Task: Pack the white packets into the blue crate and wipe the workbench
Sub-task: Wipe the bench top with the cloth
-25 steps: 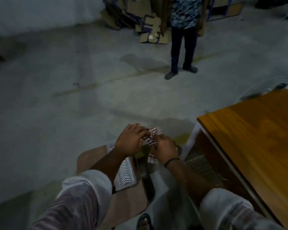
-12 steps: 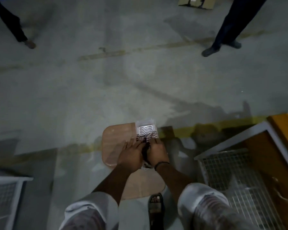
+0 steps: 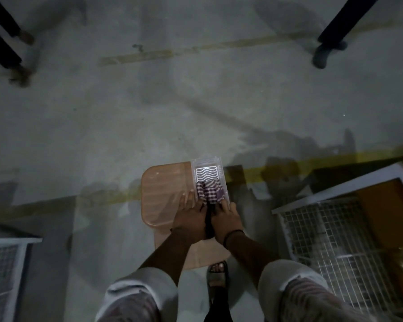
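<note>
Left hand (image 3: 188, 218) and right hand (image 3: 227, 219) side by side, fingers pressed on a checked cloth (image 3: 209, 192) — inside a clear plastic container (image 3: 207, 169), on a tan plastic stool (image 3: 163, 194), concrete floor (image 3: 149, 108) below.

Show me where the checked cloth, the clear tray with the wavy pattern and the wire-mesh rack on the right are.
checked cloth (image 3: 208, 194), head view, middle of the bunched fabric.
clear tray (image 3: 206, 174), head view, its wavy-patterned far part.
wire-mesh rack (image 3: 335, 240), head view, its mesh top.
</note>
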A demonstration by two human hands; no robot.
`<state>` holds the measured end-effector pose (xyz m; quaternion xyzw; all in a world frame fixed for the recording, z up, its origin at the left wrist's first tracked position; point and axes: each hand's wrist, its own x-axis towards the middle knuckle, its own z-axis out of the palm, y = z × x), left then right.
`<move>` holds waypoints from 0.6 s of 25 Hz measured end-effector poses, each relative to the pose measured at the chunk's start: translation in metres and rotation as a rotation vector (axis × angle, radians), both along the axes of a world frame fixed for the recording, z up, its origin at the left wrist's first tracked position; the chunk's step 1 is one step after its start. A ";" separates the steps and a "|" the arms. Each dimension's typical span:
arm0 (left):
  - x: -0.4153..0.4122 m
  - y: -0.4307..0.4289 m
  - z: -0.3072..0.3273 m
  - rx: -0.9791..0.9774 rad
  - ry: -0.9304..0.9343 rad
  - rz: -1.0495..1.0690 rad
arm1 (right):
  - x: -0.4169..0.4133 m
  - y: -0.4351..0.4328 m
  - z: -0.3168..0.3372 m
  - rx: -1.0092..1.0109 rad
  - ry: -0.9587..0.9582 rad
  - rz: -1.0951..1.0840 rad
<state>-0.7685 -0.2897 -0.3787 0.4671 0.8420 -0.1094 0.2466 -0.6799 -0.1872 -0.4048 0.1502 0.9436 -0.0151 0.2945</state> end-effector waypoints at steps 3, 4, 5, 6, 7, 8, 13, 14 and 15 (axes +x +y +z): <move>0.002 0.003 -0.005 -0.019 0.030 -0.015 | -0.007 0.004 -0.003 0.076 0.045 0.073; 0.004 0.004 -0.006 -0.028 0.032 -0.015 | -0.011 0.004 0.003 0.048 -0.022 0.037; 0.006 0.006 -0.004 -0.036 0.031 -0.010 | -0.014 0.003 0.010 0.037 -0.075 0.007; 0.008 0.007 -0.002 -0.046 0.028 -0.007 | -0.014 0.002 0.012 0.037 -0.049 0.008; 0.009 0.008 0.000 -0.053 0.020 -0.006 | -0.012 0.002 0.008 0.030 0.022 0.008; 0.010 0.009 0.001 -0.063 0.011 -0.005 | -0.010 0.002 0.003 0.018 0.035 0.014; 0.008 0.009 0.009 -0.003 -0.087 0.087 | 0.000 0.003 0.031 -0.086 0.145 -0.013; 0.008 0.008 0.014 0.027 -0.109 0.117 | 0.004 0.004 0.040 -0.113 0.173 -0.014; 0.009 0.006 0.019 0.053 -0.120 0.146 | 0.008 0.006 0.047 -0.111 0.191 -0.015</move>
